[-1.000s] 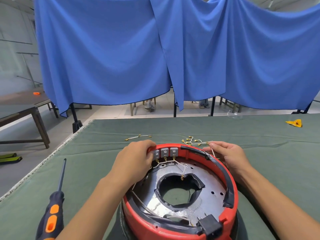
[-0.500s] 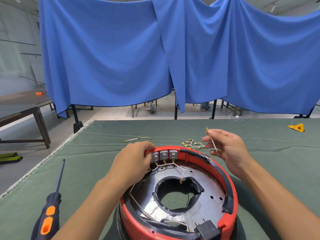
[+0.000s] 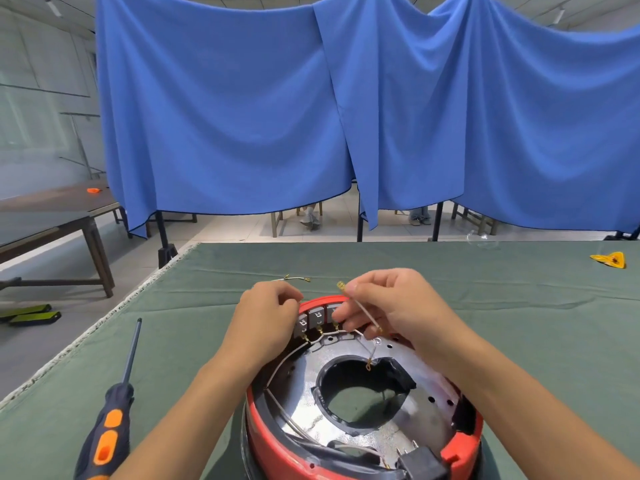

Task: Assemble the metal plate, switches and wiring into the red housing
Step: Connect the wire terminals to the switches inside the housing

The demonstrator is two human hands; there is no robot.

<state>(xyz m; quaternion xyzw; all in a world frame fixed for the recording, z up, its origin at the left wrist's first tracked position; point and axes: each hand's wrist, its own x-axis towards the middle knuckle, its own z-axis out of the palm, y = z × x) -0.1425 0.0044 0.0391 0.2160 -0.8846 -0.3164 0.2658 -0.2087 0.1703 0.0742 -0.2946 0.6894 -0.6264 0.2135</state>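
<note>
A short jumper wire [image 3: 360, 308] is pinched in the right hand [image 3: 391, 306] above the switches [image 3: 317, 318], the red housing [image 3: 277, 441] rim being gripped by the left hand [image 3: 268, 318]; misalignment could bend its terminal.

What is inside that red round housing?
Inside the red housing lies a shiny metal plate with a central hole, white wires and grey switches at the far rim. Hands cover part of the switches.

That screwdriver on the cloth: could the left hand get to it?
Probably yes: the screwdriver lies in the open on the green cloth, nothing between it and the left hand, though that hand is busy at the red housing.
</note>
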